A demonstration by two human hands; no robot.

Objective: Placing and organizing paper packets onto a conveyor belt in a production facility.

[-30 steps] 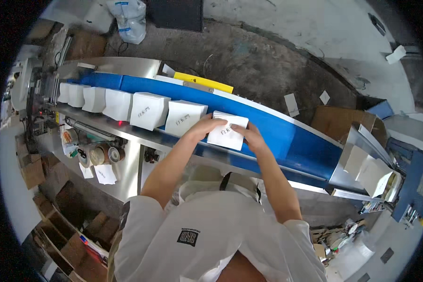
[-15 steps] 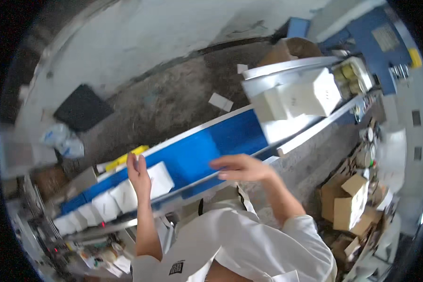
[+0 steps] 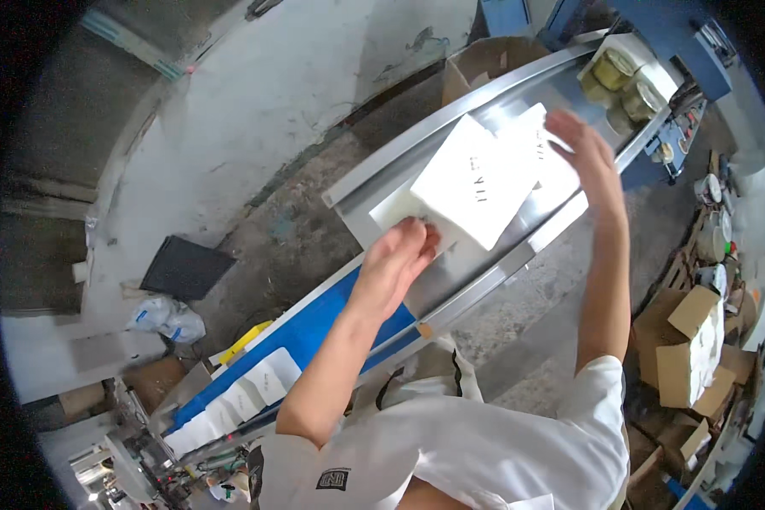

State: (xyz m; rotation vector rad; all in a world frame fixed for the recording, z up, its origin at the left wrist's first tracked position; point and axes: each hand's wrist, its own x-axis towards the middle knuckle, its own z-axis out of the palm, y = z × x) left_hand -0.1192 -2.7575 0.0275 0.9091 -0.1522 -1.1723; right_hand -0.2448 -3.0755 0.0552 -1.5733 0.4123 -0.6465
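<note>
Head view: steel chute point(image 3: 476, 263) feeds a blue conveyor belt point(image 3: 314, 336) over bare concrete floor point(image 3: 255, 93). Two white boxes on the chute: left hand point(image 3: 393, 265), fingers curled, touches the near box point(image 3: 472, 183); right hand point(image 3: 588, 151) grips the far box point(image 3: 546, 140). About five white boxes point(image 3: 234, 399) sit at the belt's far left end.

Brown cardboard boxes point(image 3: 687, 347) at the right, tape rolls point(image 3: 626, 85) beyond the chute, black mat point(image 3: 187, 269) on the floor.

One head-worn fisheye view looks steeply down from above the person's shoulders, close over both forearms, onto the steel chute point(image 3: 484, 255) and blue conveyor point(image 3: 314, 331); edges bend toward the rim.
</note>
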